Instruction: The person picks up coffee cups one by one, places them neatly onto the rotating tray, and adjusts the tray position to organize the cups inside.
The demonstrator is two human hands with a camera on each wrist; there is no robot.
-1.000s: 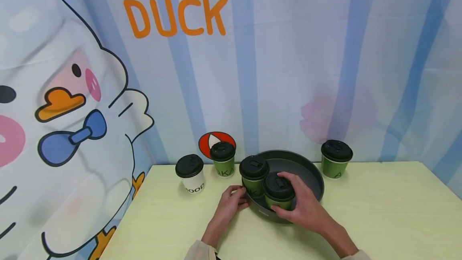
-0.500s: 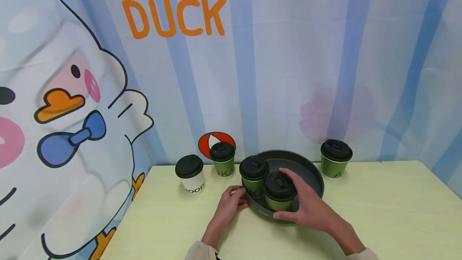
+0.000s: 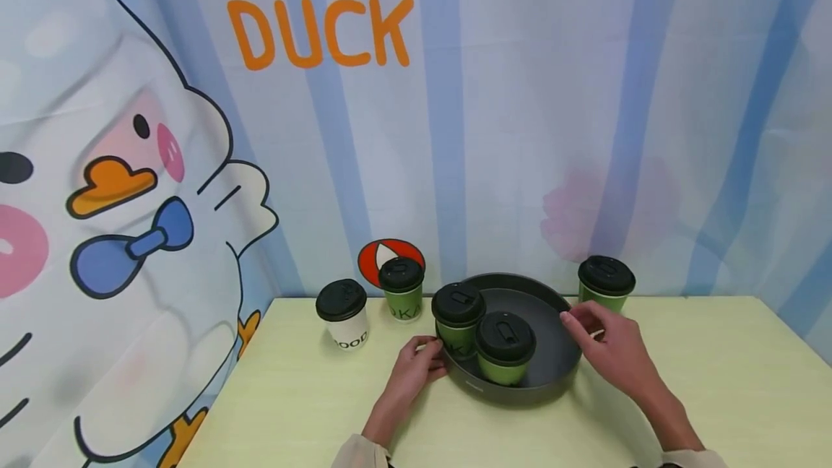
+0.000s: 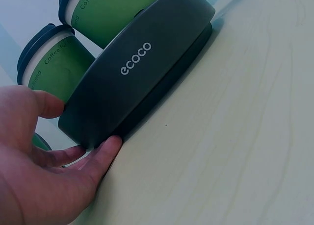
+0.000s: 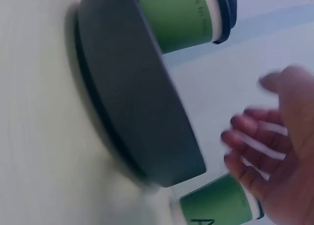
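Note:
A round dark grey tray point(image 3: 552, 352) marked "ecoco" stands on the table, two lidded green paper coffee cups in its left and front part: one cup point(image 3: 457, 338) by the left rim, the other cup point(image 3: 504, 370) in front. My left hand point(image 3: 416, 363) holds the tray's left side; in the left wrist view its thumb point(image 4: 49, 105) is at the upper edge and its fingers point(image 4: 105, 154) low on the wall. My right hand point(image 3: 617, 352), fingers loosely bent and holding nothing, hovers at the tray's right rim. In the right wrist view, it is apart from the cups.
Behind my right hand stands another green cup point(image 3: 606, 284), partly hidden. Left of the tray are a white cup point(image 3: 347, 327) with a black lid and a green cup point(image 3: 403, 302). A printed duck curtain point(image 3: 507, 128) hangs behind the pale table point(image 3: 292, 396).
My right hand has let go of the front cup and moved right to the tray's right rim. The cup stays in the tray. My left hand has kept its place.

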